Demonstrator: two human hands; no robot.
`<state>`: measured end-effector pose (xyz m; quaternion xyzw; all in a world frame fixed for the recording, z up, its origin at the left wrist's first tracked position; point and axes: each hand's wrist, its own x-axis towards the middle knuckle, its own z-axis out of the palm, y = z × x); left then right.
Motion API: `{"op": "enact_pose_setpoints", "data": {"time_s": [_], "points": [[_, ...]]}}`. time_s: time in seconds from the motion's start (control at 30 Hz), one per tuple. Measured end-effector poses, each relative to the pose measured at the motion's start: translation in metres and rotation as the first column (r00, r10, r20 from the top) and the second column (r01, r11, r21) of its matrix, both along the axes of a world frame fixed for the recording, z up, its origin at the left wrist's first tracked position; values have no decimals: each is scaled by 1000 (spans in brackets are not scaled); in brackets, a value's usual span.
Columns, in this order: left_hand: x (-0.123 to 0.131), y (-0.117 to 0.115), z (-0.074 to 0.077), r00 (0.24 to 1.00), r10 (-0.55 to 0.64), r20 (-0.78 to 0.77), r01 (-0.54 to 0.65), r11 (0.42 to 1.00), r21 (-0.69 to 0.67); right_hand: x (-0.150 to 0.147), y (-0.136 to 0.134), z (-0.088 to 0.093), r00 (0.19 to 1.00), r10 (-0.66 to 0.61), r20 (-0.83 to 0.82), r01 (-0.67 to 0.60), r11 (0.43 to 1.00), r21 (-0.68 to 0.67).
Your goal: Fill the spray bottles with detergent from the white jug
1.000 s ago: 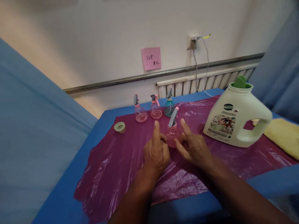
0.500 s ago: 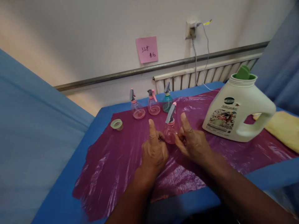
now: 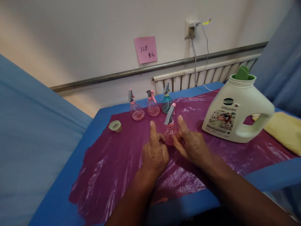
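A small clear spray bottle [image 3: 170,135] with pink liquid, a pink collar and a grey-and-pink trigger head stands upright between my two hands. My left hand [image 3: 155,153] is on its left, thumb pointing up and fingers curled in. On its right, my right hand [image 3: 191,141] also has its thumb raised and its fingers folded. Fingertips of both hands are beside the bottle's lower part; whether they touch it I cannot tell. Behind stand two more clear spray bottles with pink liquid, a left one [image 3: 137,113] and a middle one [image 3: 153,110], and a teal spray bottle [image 3: 166,104].
A large cream jug [image 3: 237,110] with a green piece in its mouth stands at the right, a yellow cloth [image 3: 284,133] beside it. A small pale green cup [image 3: 115,126] sits at the left. Purple plastic sheeting [image 3: 113,169] covers the blue table [image 3: 58,185].
The view has shifted slightly, so the bottles and jug appear a little further left. Both hands keep nearly the same pose around the front bottle, thumbs still up.
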<state>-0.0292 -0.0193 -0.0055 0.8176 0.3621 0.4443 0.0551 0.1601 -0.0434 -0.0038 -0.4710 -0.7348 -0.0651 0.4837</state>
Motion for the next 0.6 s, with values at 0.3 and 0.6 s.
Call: {"op": "enact_pose_setpoints", "data": {"time_s": [0.3,0.6], "points": [[0,-7,12,999,4,54,0,997,-76,3,-13,17,977,186,-102,-174,978,112],[4,-6,11,988,-127,86,134,987,-88,3,-12,10,976,186,-115,-177,981,85]]}}
